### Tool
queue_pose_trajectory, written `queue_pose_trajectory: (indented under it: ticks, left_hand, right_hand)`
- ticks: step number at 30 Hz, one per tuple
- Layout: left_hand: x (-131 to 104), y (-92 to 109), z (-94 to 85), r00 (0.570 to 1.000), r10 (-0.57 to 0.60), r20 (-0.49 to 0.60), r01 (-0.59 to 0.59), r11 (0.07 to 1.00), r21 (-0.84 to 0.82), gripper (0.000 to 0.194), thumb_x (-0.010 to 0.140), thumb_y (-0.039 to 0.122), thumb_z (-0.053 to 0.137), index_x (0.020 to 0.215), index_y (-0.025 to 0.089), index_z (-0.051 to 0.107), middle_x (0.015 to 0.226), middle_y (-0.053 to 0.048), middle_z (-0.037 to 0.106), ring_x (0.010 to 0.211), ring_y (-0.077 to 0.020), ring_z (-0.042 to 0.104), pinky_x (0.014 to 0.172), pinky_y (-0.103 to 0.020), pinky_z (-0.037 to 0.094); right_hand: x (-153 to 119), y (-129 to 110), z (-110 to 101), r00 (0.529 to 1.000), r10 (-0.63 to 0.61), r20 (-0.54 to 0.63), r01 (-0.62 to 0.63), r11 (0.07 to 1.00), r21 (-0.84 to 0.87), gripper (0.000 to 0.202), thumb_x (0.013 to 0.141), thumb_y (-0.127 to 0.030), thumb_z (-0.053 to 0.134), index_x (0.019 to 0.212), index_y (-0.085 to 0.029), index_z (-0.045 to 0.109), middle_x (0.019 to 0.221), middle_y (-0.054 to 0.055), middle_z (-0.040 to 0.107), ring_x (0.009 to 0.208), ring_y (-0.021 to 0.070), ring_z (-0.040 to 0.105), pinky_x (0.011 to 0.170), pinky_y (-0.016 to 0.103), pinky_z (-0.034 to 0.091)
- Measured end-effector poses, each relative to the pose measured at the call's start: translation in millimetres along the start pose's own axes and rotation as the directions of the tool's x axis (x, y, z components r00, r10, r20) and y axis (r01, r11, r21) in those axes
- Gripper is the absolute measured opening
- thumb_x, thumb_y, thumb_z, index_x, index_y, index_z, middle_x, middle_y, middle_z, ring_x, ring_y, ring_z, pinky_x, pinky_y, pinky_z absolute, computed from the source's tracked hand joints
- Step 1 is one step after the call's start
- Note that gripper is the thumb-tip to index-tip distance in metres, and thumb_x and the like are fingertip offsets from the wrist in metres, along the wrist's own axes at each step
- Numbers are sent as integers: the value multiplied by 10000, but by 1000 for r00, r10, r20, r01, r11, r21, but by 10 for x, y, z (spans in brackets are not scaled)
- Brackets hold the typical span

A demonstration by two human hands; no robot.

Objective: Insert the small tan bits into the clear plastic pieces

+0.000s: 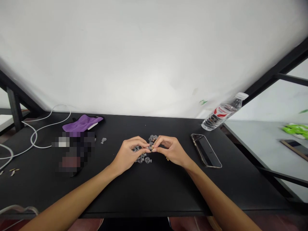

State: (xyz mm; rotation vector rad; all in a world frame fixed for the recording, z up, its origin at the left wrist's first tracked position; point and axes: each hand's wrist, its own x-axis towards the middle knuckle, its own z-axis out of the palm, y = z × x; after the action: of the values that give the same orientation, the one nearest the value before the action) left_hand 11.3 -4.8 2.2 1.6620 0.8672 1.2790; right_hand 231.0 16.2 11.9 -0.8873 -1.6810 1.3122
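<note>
Both hands are meeting at the middle of the table (pixel 154 189). The left hand (pixel 128 155) and right hand (pixel 170 150) are curling nearly shut, fingertips pinching one small clear bulb (pixel 150 148) between them. Loose bulbs (pixel 143 158) are lying just beneath. A phone (pixel 206 149) is lying right, a bottle (pixel 222 112) beyond.
</note>
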Motion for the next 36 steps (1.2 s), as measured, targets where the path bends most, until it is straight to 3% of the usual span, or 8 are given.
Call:
queue_pose_trajectory:
  ticks: [9,13,17,25,31,34,36]
  left_hand:
    - [-24,-37,28,998,-46,-43,44,998,-35,94,823,256,844,834,176,797,887,-64,711,834,-189,717,768,-306,583]
    - [-23,-46,36,998,-46,-51,43,998,-52,91,832,250,837,875,177,803,918,-68,721,868,-198,730,810,-319,598]
    - [-25,-41,26,999,-6,-54,3,999,-54,87,834,236,836,898,184,806,914,-66,725,860,-199,731,810,-333,604]
    - [-36,-61,22,995,98,-22,-96,993,71,58,863,225,811,896,187,783,902,-59,722,847,-188,715,794,-329,586]
    - [8,-50,-68,981,171,91,-191,927,323,276,933,237,733,1206,222,692,1056,-67,677,958,-195,656,883,-351,533]
    - [29,-75,-157,983,125,137,-180,824,537,158,1005,192,605,1133,217,692,1110,-72,653,1035,-217,615,960,-402,474]
    - [39,-93,-205,979,91,182,-188,753,630,136,1014,184,576,1065,209,699,1087,-65,652,1019,-223,599,964,-423,447]
  right_hand:
    - [17,69,52,1000,14,-24,-11,994,105,204,791,-310,868,837,-194,706,834,12,691,839,173,683,834,321,556]
    - [32,51,34,1000,-17,19,16,999,52,195,821,-324,846,927,-195,744,918,35,704,899,187,690,879,335,557]
    - [23,43,22,998,-61,-2,61,997,-42,161,852,-342,819,867,-190,769,878,48,701,871,195,675,838,337,549]
    - [16,92,47,999,-47,0,47,997,-58,207,872,-379,795,836,-181,747,865,49,694,859,199,669,816,336,545]
    - [27,37,-77,988,-142,-59,130,977,-171,200,904,-386,764,892,-194,709,916,57,702,888,211,674,835,349,541]
    - [31,10,-270,966,-206,-155,145,930,-337,224,926,-413,733,897,-195,690,910,61,703,847,212,662,789,345,526]
    - [30,4,-414,959,-234,-162,116,841,-529,226,938,-411,715,867,-199,687,865,54,698,770,197,611,746,341,490]
